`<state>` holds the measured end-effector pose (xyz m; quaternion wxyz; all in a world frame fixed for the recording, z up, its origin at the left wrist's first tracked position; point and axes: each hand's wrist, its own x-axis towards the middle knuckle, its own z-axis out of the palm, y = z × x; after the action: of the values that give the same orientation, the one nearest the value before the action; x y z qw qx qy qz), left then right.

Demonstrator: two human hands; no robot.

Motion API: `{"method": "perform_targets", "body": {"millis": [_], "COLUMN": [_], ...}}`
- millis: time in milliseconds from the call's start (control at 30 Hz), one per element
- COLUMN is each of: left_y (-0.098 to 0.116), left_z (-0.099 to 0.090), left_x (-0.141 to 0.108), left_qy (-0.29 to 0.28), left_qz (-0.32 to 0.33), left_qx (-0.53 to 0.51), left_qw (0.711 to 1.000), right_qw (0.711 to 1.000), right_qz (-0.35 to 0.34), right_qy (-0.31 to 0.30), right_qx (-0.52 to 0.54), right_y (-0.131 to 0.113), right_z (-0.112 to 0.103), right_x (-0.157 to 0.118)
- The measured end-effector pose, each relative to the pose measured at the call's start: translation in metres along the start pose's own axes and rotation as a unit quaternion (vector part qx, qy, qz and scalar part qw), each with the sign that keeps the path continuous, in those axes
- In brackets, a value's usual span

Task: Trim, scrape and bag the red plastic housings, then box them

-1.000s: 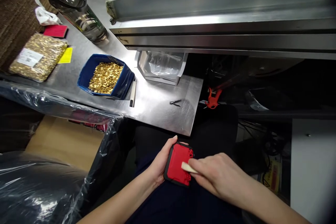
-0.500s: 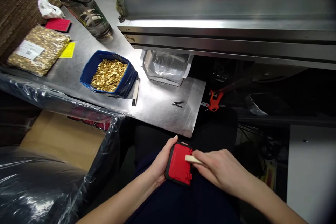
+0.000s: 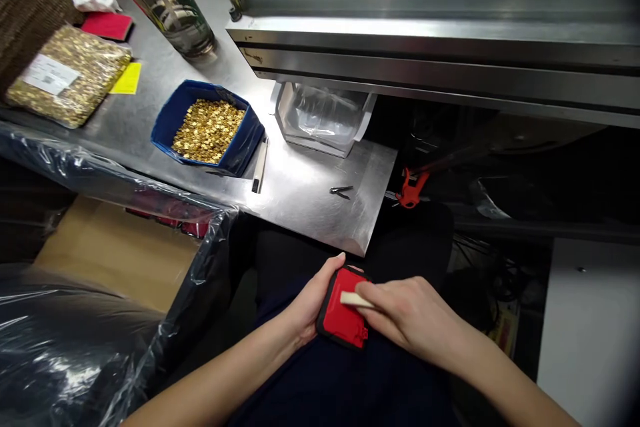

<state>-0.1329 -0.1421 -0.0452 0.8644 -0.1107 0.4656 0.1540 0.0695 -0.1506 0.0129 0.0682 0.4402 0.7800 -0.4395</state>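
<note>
My left hand [image 3: 315, 300] is closed round the left side of a small red case with a black rim [image 3: 343, 321], held above my lap. Small red hinge-like parts show along the case's right side. In my right hand [image 3: 407, 313] a flat cream-coloured stick [image 3: 354, 299] is pinched between thumb and fingers. Its blunt tip lies over the red face of the case; whether it touches I cannot tell. The right hand covers the rest of the stick.
A blue bin [image 3: 165, 121] of small brass-coloured parts, a white-handled tool [image 3: 259, 165], nippers [image 3: 341, 191] and a clear bin [image 3: 345, 145] stand on the metal table [image 3: 295, 203]. A metal rail [image 3: 425, 67] crosses above. Left are a plastic-lined box [image 3: 120, 250], a bottle [image 3: 183, 23] and a bag of parts [image 3: 95, 70].
The stick's tip has moved left across the red face, and my right hand with it, covering more of the case. The left hand still holds the case. My view has tilted slightly downward.
</note>
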Motion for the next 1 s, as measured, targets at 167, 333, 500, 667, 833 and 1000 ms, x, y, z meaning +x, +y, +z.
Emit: {"method": "perform_targets", "body": {"millis": [167, 333, 500, 667, 833, 1000], "left_y": [0.0, 0.0, 0.0, -0.001, -0.001, -0.001], "left_z": [-0.001, -0.004, -0.005, -0.006, -0.005, -0.005], "left_x": [-0.001, 0.001, 0.002, 0.002, 0.002, 0.002], "left_qy": [-0.007, -0.013, -0.023, -0.009, -0.017, -0.003], "left_qz": [0.0, -0.004, -0.01, -0.009, -0.008, -0.018], "left_qx": [0.003, 0.004, -0.002, -0.003, -0.007, -0.004], "left_qw": [1.0, 1.0, 1.0, 1.0, 1.0, 1.0], "right_qw": [1.0, 1.0, 0.999, 1.0, 0.999, 0.999], "right_qz": [-0.003, 0.003, -0.016, 0.006, 0.003, 0.044], "right_qy": [-0.024, -0.021, -0.045, -0.022, -0.027, -0.017], "right_qx": [0.017, 0.002, -0.004, 0.006, 0.018, 0.021], "right_y": [-0.006, -0.003, -0.001, 0.0, 0.004, 0.002], "right_z": [-0.003, -0.005, -0.006, -0.006, -0.003, -0.001], "right_x": [0.003, 0.003, 0.002, 0.005, 0.001, -0.002]}}
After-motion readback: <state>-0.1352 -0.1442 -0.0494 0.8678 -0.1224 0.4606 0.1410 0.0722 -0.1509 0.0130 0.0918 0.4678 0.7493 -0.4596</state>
